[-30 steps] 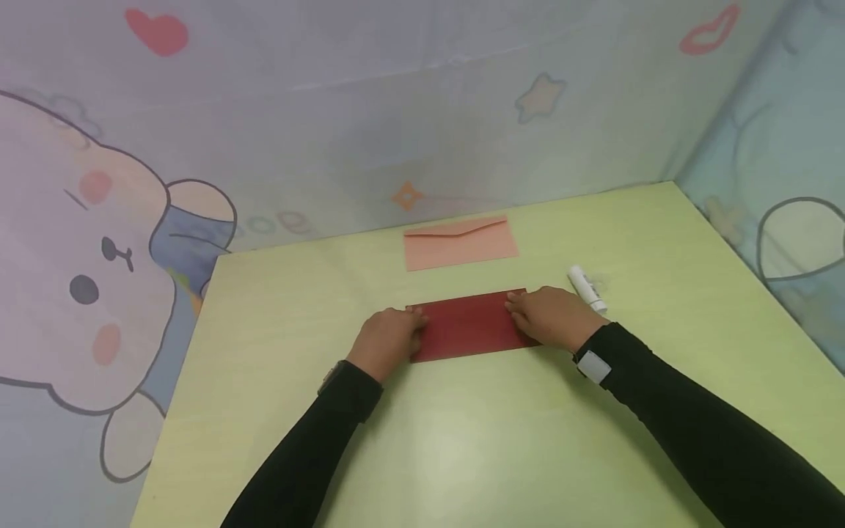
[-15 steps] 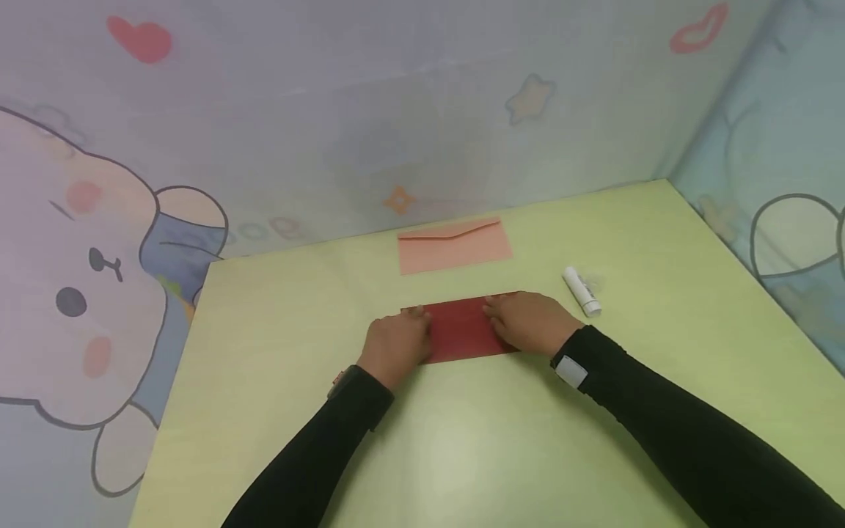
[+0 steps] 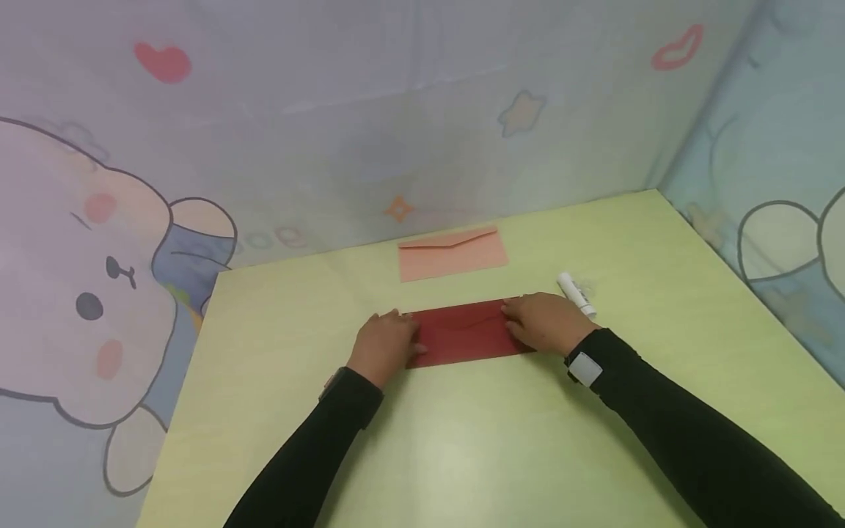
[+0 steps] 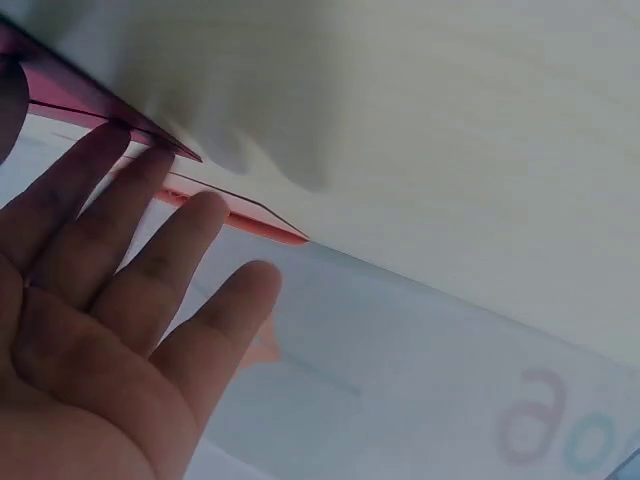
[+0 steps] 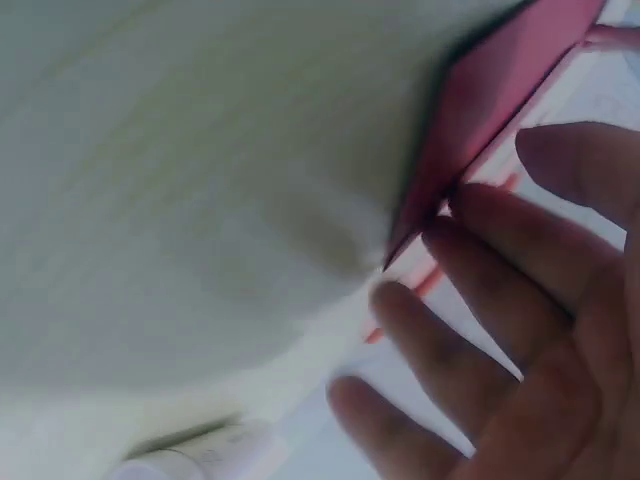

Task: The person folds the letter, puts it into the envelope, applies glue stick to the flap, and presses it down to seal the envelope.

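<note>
A red envelope [image 3: 462, 334] lies flat on the pale yellow-green table, long side running left to right, with a faint flap line across it. My left hand [image 3: 384, 347] touches its left end; in the left wrist view the fingers [image 4: 165, 270] are nearly straight and spread, fingertips by the envelope's edge [image 4: 70, 90]. At the opposite end rests my right hand [image 3: 544, 323], thumb and fingertips on the red paper. The right wrist view has these fingers [image 5: 450, 350] loosely extended beside the envelope's corner [image 5: 490, 100]. Neither hand curls round it.
Behind the red envelope lies a pink envelope [image 3: 455, 258], its flap side up. A white tube like a glue stick [image 3: 576, 293] lies just beyond my right hand. Printed cloth [image 3: 330, 132] hangs behind the table's back edge.
My right hand slid left over the red envelope, then back to its right end. My left hand moved inward a little, then back to the left end. The camera view shifted slightly.
</note>
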Demonstrator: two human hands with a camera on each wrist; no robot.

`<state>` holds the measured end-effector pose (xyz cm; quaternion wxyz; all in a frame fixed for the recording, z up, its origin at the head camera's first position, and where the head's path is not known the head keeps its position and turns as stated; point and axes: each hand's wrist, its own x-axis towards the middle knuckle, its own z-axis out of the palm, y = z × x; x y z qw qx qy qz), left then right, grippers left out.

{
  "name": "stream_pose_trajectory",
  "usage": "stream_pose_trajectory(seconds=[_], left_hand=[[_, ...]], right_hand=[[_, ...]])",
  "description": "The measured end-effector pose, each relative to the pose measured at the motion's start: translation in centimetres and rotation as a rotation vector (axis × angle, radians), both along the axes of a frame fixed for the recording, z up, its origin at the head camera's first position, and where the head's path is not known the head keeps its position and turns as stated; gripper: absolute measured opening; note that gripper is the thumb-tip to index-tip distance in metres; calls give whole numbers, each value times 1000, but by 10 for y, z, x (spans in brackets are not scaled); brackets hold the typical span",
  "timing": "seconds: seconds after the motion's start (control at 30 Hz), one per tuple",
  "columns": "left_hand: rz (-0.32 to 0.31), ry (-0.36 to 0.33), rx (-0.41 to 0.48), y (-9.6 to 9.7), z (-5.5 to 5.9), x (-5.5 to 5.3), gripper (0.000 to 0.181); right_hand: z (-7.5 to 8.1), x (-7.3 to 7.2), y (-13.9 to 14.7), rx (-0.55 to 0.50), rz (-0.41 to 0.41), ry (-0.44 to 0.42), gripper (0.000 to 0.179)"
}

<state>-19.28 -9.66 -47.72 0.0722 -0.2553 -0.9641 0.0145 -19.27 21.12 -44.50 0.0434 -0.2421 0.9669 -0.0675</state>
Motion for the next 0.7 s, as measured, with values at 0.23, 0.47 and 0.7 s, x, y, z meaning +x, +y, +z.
stream_pose_trajectory(seconds=[0.23,0.47,0.7], left_hand=[[-100,59,164,6,-22,8,9],[-113,104,121,19,-18,22,23],[-83,58,109,27,-18,7,14]], right_hand=[[8,28,-12,-29,116,23,41],[3,24,-14,-4,112,8,45],[-2,3,-15,-13,75,-76,48]])
